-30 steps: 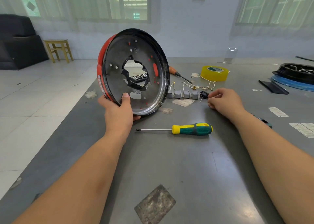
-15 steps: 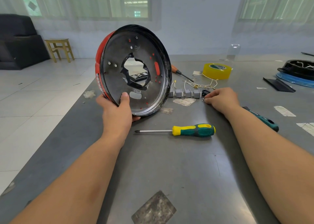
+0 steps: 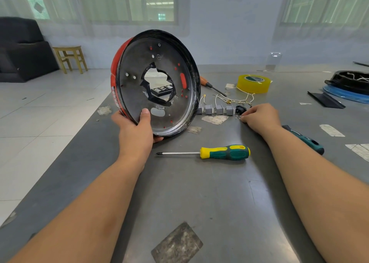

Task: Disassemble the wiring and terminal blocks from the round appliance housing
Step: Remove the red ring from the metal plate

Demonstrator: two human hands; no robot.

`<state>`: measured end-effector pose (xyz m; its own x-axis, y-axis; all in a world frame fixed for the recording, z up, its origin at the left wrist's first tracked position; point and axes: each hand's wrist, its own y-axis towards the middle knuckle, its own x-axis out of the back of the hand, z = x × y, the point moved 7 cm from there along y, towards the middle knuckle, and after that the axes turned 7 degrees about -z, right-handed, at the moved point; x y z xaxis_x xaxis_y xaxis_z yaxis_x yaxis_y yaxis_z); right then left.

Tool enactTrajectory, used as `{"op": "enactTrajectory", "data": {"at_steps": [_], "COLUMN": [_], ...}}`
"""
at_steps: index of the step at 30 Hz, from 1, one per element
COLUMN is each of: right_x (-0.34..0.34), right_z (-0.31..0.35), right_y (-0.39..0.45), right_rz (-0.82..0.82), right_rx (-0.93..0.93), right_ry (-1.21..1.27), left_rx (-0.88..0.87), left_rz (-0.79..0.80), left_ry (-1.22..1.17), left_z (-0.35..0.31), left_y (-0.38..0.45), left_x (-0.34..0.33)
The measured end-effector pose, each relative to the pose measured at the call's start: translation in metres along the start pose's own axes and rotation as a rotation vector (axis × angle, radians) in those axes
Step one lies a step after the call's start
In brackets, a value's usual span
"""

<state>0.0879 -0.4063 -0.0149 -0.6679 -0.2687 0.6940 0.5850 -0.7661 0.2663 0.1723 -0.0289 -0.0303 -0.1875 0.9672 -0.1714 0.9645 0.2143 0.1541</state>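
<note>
The round appliance housing (image 3: 157, 83), a shallow black dish with a red outer rim, stands on edge at the left of a grey metal table (image 3: 199, 203), its inner face turned toward the camera. Only one view, from the head, is given. The left hand (image 3: 135, 131) grips the housing's lower rim, thumb pressed flat on the inner face and the other fingers curled behind the edge, probably to hold it upright so the inside can be checked. That face looks stripped: bare screw holes and a ragged central opening, with no wires visible on it.

Just right of the housing, a row of small grey terminal blocks (image 3: 214, 109) lies on the table, with a black socket part (image 3: 240, 109) at its end and loose pale wires (image 3: 233, 100) behind, apparently set aside in order as removed parts. The right hand (image 3: 259, 118) rests on the table beside the socket part, fingers curled and fingertips drawn together at some tiny pieces there; whether it pinches one, I cannot tell.

A yellow-and-green screwdriver (image 3: 223, 153) lies between the forearms, within easy reach. A second, teal-handled tool (image 3: 305, 140) lies partly under the right forearm. A roll of yellow tape (image 3: 253, 83) and an orange-handled screwdriver (image 3: 209, 84) sit farther back.
</note>
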Motion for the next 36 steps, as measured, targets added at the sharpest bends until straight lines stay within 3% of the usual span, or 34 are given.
{"op": "enactTrajectory", "data": {"at_steps": [7, 14, 17, 22, 26, 32, 36], "right_x": [-0.004, 0.026, 0.026, 0.008, 0.003, -0.006, -0.022], "right_z": [0.008, 0.037, 0.062, 0.097, 0.098, 0.094, 0.108], "right_y": [-0.005, -0.034, -0.052, -0.070, -0.073, -0.075, -0.093], "right_rz": [-0.031, -0.227, -0.133, 0.189, 0.264, 0.307, 0.423], "right_rx": [0.048, 0.272, 0.328, 0.243, 0.107, -0.156, -0.339], "right_ry": [-0.036, 0.204, 0.309, 0.492, 0.449, 0.760, 1.027], "left_rx": [0.008, 0.130, 0.193, 0.248, 0.268, 0.258, 0.173], "left_rz": [0.001, 0.027, 0.038, 0.136, 0.216, 0.266, 0.375], "left_ry": [-0.009, -0.115, -0.166, -0.212, -0.221, -0.255, -0.106], "left_z": [0.001, 0.000, -0.001, -0.003, -0.006, -0.014, -0.020], "left_y": [0.001, 0.000, -0.002, -0.007, -0.012, -0.018, -0.026], "left_x": [-0.001, 0.000, 0.001, -0.003, -0.008, -0.010, -0.019]}}
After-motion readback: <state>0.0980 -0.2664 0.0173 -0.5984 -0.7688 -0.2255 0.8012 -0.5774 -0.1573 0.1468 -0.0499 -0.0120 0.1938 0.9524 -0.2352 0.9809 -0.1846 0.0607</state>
